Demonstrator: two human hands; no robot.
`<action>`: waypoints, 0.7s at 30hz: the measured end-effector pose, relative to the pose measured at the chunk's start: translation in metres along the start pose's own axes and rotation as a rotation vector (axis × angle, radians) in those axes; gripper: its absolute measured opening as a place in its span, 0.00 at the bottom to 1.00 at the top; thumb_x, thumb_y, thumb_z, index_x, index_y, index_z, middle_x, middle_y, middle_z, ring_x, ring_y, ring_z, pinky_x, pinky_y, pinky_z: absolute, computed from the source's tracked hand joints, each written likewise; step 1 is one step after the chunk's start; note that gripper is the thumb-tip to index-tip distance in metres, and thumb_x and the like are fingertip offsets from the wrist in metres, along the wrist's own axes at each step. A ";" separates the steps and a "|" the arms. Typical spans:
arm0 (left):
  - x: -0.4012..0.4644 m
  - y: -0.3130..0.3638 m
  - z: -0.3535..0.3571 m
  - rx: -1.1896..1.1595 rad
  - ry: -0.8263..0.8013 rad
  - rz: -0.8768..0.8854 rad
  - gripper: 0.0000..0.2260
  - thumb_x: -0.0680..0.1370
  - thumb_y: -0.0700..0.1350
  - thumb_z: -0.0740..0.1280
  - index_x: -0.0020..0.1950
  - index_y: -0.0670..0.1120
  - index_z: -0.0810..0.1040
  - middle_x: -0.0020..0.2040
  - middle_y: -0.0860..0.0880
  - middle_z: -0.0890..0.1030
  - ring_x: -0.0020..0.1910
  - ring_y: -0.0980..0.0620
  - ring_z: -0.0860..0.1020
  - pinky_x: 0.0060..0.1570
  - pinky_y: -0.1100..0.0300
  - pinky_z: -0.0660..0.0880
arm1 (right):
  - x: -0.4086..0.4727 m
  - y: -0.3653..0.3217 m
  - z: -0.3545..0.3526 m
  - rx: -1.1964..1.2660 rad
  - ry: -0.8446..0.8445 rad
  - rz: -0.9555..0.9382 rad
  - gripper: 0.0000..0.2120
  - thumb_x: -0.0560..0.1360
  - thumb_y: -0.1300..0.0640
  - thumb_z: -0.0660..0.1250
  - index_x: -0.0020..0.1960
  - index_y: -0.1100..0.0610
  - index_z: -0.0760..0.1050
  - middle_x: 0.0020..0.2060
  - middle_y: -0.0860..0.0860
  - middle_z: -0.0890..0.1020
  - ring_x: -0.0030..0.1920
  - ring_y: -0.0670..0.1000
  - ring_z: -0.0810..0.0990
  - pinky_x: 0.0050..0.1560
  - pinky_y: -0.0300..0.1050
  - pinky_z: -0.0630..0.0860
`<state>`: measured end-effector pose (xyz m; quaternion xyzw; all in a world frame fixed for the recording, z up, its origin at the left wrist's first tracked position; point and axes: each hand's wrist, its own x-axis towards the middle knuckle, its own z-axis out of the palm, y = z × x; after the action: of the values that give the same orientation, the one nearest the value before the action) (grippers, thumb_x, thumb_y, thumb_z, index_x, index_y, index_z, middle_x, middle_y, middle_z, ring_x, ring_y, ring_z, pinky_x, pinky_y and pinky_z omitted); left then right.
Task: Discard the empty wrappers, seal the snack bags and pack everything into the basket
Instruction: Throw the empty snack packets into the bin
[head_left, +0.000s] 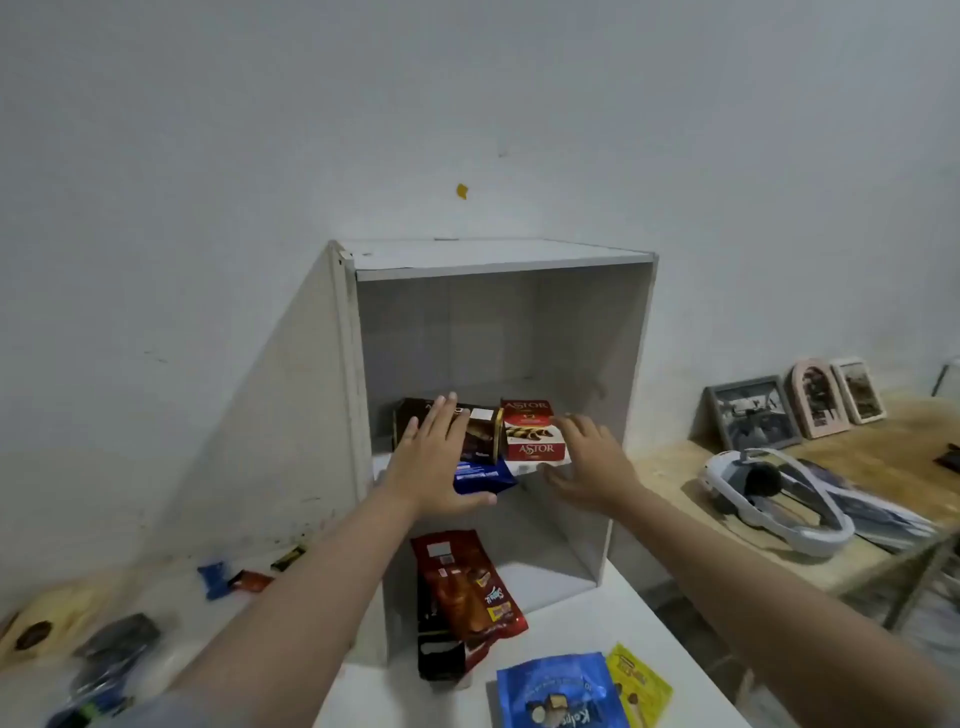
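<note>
White cabinet (498, 260) stands on the tabletop, its middle shelf's front edge carrying a red-and-white Astor box (532, 431), a dark brown box (480, 431) and a blue packet (483, 477). Left hand (434, 462) lies flat, fingers spread, on the brown box and packet. Right hand (592, 462), fingers loosely spread, touches the Astor box's right side.

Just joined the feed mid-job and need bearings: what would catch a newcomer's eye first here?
Both hands reach into the white cabinet: the left hand lies flat over a dark brown box and a blue packet, the right hand beside the red Astor box. Below, a red snack bag leans out of the lower compartment. Loose wrappers litter the surface at left.
</note>
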<state>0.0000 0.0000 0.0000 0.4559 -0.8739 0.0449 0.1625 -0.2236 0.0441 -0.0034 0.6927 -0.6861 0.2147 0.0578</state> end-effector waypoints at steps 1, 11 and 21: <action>0.010 -0.005 0.006 0.020 -0.022 0.009 0.52 0.66 0.72 0.64 0.78 0.46 0.44 0.79 0.47 0.39 0.77 0.47 0.38 0.73 0.43 0.44 | 0.009 0.003 0.005 -0.003 -0.027 -0.004 0.33 0.73 0.41 0.65 0.73 0.52 0.59 0.72 0.52 0.66 0.70 0.56 0.66 0.69 0.57 0.66; 0.072 -0.031 0.034 0.055 -0.327 -0.056 0.65 0.54 0.75 0.70 0.77 0.52 0.35 0.79 0.46 0.39 0.77 0.42 0.38 0.69 0.34 0.37 | 0.059 0.032 0.050 -0.108 -0.225 -0.068 0.41 0.71 0.32 0.60 0.76 0.48 0.51 0.74 0.53 0.60 0.73 0.58 0.58 0.73 0.62 0.55; 0.069 -0.017 0.025 0.414 -0.212 0.039 0.59 0.60 0.66 0.74 0.78 0.46 0.44 0.75 0.42 0.58 0.72 0.40 0.59 0.69 0.45 0.64 | 0.058 0.047 0.050 -0.088 -0.183 -0.137 0.33 0.67 0.40 0.71 0.66 0.51 0.64 0.69 0.51 0.68 0.70 0.57 0.65 0.70 0.59 0.63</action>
<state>-0.0295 -0.0694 -0.0021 0.4646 -0.8670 0.1780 -0.0279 -0.2606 -0.0311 -0.0370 0.7513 -0.6485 0.1158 0.0399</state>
